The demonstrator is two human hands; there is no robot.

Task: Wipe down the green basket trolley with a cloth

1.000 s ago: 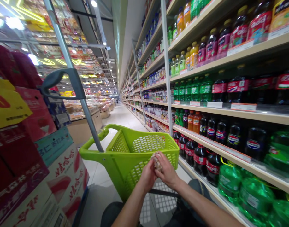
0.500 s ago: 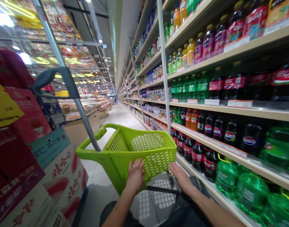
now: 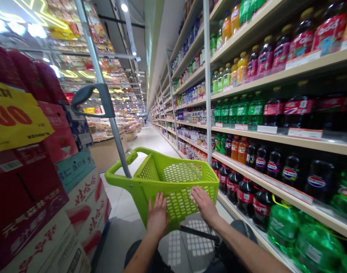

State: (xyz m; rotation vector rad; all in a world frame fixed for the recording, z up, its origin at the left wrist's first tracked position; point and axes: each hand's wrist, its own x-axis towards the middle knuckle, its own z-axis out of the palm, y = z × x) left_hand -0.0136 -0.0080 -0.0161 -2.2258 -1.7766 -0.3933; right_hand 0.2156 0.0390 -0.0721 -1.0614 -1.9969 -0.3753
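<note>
A lime-green plastic shopping cart with perforated walls stands in front of me, above my bent knees. My left hand is at the cart's near wall, fingers extended and slightly apart, apparently resting against the plastic. Further right, my right hand lies with extended fingers against the perforated part of the same wall. Neither hand is wrapped around anything. A grey pole with a looped grey-blue handle rises from the cart's left end. Its basket shows no goods from here.
Shelves of bottled drinks line the right side, with large green bottles at the bottom. Stacked drink cartons crowd the left, under a yellow price sign. A tiled aisle runs ahead past display counters.
My right hand has moved left and up, from the cart's right corner onto its near wall. My view has shifted left, so the cart and shelves appear further right.
</note>
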